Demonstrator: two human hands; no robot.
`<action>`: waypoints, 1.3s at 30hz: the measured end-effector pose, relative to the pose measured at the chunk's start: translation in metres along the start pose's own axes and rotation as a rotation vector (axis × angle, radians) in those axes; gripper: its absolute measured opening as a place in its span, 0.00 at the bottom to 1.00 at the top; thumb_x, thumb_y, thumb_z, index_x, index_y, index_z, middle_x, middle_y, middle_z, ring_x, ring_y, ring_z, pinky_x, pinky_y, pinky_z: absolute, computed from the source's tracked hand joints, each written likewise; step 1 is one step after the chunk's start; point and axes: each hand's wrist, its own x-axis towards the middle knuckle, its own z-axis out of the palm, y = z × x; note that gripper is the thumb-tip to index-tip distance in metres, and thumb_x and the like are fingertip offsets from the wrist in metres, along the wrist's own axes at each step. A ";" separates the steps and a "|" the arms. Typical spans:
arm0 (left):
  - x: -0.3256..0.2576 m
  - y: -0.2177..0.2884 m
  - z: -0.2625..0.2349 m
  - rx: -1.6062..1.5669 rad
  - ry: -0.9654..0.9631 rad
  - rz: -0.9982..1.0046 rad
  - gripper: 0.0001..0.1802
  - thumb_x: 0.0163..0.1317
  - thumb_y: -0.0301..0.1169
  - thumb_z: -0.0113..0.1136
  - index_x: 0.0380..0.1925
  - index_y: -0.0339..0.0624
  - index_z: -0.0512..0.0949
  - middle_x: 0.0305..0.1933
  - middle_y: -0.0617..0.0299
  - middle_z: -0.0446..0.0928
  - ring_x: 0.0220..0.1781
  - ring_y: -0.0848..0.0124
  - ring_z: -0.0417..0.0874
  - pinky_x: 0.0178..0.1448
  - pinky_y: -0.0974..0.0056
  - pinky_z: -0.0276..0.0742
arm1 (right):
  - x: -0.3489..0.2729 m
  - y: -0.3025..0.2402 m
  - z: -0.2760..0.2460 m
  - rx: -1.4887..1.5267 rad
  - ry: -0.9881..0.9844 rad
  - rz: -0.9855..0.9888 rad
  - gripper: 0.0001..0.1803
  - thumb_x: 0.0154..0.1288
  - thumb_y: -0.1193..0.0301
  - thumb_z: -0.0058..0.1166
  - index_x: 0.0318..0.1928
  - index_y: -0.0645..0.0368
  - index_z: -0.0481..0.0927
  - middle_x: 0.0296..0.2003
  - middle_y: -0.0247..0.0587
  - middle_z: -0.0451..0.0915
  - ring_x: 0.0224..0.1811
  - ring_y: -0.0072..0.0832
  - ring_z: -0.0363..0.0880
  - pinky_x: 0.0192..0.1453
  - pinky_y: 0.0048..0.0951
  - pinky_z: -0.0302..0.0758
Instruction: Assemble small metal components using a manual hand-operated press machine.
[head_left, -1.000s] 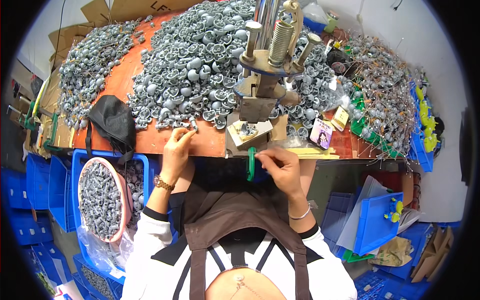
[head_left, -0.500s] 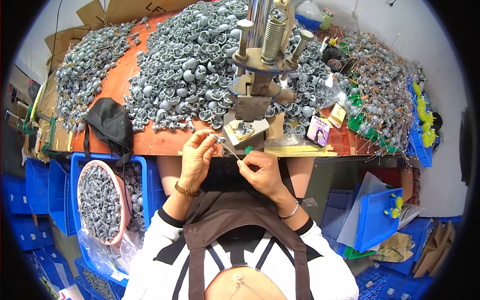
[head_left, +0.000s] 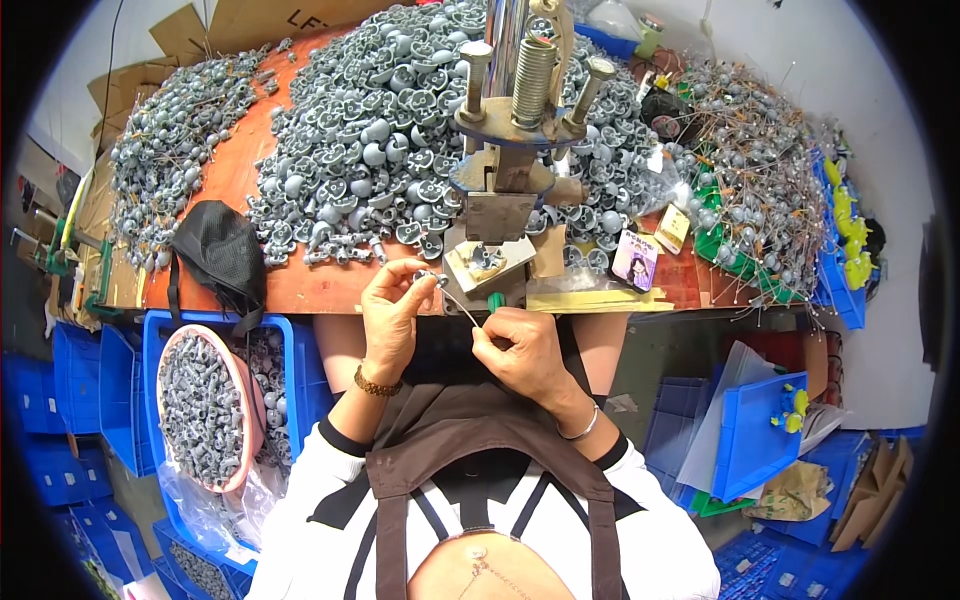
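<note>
The left hand (head_left: 392, 310) pinches a small grey part (head_left: 428, 277) just below the press (head_left: 497, 215); a thin pin (head_left: 461, 306) slants from it down-right to the right hand (head_left: 520, 350), whose fingers grip a green-handled tool (head_left: 494, 301)

Grey metal parts (head_left: 400, 130) heaped across an orange-brown worktop (head_left: 320, 285). A black mesh cap (head_left: 222, 255) beside them. Blue crates (head_left: 160, 335) below, one holding a pink basin (head_left: 245, 400). A green-handled tool (head_left: 494, 301). Brown apron (head_left: 470, 450) over black-and-white striped sleeves (head_left: 310, 500).
</note>
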 end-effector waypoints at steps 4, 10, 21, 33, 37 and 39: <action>-0.004 0.003 0.003 0.008 -0.043 -0.039 0.10 0.59 0.21 0.64 0.41 0.37 0.77 0.35 0.66 0.78 0.31 0.82 0.74 0.34 0.77 0.71 | 0.001 0.000 0.000 0.040 -0.023 -0.037 0.10 0.52 0.77 0.59 0.19 0.64 0.73 0.16 0.44 0.69 0.17 0.39 0.70 0.21 0.34 0.64; -0.020 0.002 0.015 0.061 -0.171 -0.188 0.08 0.63 0.25 0.60 0.41 0.34 0.79 0.39 0.59 0.79 0.34 0.76 0.79 0.41 0.72 0.76 | 0.002 0.015 0.008 0.242 -0.018 0.079 0.08 0.63 0.76 0.56 0.27 0.66 0.78 0.19 0.34 0.73 0.18 0.23 0.69 0.21 0.26 0.62; -0.005 0.017 0.006 0.483 0.175 0.412 0.13 0.64 0.23 0.57 0.47 0.33 0.80 0.55 0.55 0.76 0.57 0.70 0.75 0.60 0.66 0.69 | 0.008 0.049 0.005 0.853 0.251 0.480 0.04 0.69 0.72 0.51 0.40 0.58 0.75 0.24 0.29 0.76 0.21 0.13 0.69 0.24 0.15 0.65; 0.005 -0.008 0.026 0.924 -0.114 0.311 0.11 0.56 0.23 0.65 0.40 0.35 0.82 0.30 0.63 0.77 0.24 0.79 0.70 0.29 0.73 0.67 | 0.019 0.053 0.020 0.524 0.088 0.326 0.07 0.67 0.71 0.54 0.38 0.61 0.75 0.24 0.33 0.79 0.23 0.17 0.76 0.27 0.21 0.70; 0.018 -0.016 0.030 0.998 -0.069 0.325 0.13 0.53 0.25 0.68 0.40 0.38 0.83 0.29 0.62 0.75 0.25 0.75 0.71 0.30 0.69 0.68 | 0.023 0.051 0.021 -0.267 0.201 0.127 0.07 0.62 0.71 0.58 0.29 0.61 0.79 0.20 0.40 0.79 0.22 0.23 0.80 0.26 0.26 0.71; 0.024 -0.019 0.031 1.034 -0.059 0.318 0.14 0.51 0.25 0.69 0.40 0.41 0.83 0.27 0.60 0.74 0.26 0.70 0.73 0.31 0.66 0.70 | 0.025 0.049 0.013 -0.280 0.169 0.129 0.05 0.61 0.72 0.59 0.30 0.60 0.80 0.20 0.40 0.78 0.22 0.24 0.80 0.26 0.27 0.71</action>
